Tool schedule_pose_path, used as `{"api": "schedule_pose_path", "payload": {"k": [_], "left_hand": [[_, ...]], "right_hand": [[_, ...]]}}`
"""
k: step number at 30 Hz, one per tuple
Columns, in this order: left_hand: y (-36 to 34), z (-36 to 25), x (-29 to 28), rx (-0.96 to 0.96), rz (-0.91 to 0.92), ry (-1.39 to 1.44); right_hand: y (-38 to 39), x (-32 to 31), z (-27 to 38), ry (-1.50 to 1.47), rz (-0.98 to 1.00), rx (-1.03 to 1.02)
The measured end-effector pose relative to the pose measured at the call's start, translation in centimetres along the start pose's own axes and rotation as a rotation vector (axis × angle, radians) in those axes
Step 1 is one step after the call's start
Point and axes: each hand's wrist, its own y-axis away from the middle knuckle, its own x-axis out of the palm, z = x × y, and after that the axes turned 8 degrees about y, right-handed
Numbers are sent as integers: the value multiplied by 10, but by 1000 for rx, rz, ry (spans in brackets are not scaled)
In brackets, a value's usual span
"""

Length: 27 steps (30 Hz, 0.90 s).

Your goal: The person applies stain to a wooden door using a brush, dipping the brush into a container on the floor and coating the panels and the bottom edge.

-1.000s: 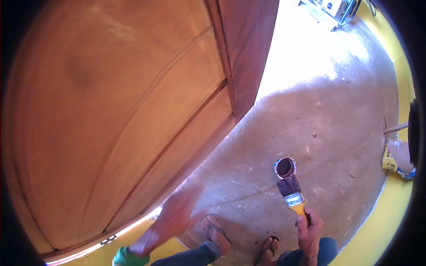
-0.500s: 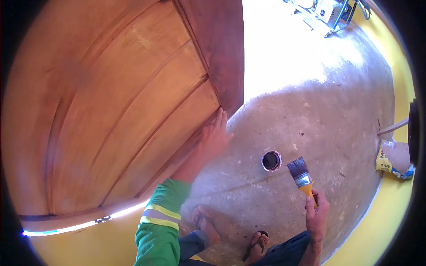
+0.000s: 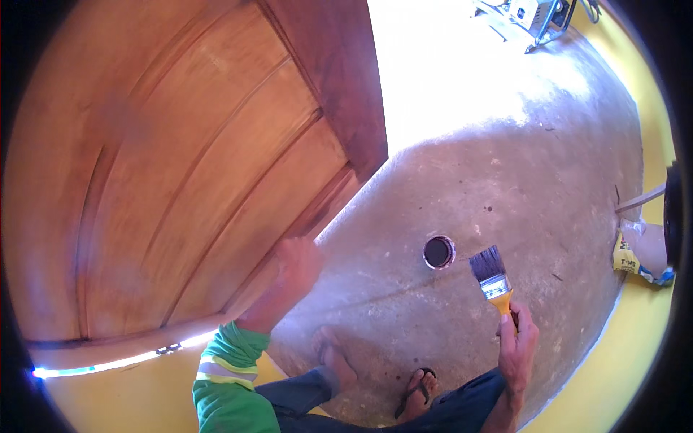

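Right hand (image 3: pixel 516 346) grips a paintbrush (image 3: pixel 493 278) beside the small tin (image 3: pixel 438 252); left hand (image 3: pixel 296 267), open, presses the wooden door (image 3: pixel 180 180); a yellow package (image 3: pixel 626 256) lies well right of the tin.

harsh sunlight glare on floor (image 3: pixel 462 79) top centre, blurred left hand (image 3: pixel 296 267), fisheye-bent edges

Smooth, satin-varnished wood on the door (image 3: pixel 188 180); rough, matt concrete on the floor (image 3: pixel 505 195); dark bristles, bright metal ferrule on the brush (image 3: pixel 493 276).

Flat yellow-handled paintbrush (image 3: pixel 495 280) held upright, dark bristles up, near wooden door (image 3: pixel 202 166).
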Motion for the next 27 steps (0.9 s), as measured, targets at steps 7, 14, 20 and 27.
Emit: {"api": "schedule_pose_path", "payload": {"k": [7,14,20,27], "left_hand": [[-76,-17,-46,53,-520,381],[-104,-28,-36,-26,-464,333],[-19,7,30,-154,-401,585],[110,62,59,-230,155,295]], "right_hand": [[-5,13,6,-109,-10,-23],[0,9,-3,-109,-3,69],[-10,13,7,-51,20,10],[-20,20,-13,-111,62,-24]]}}
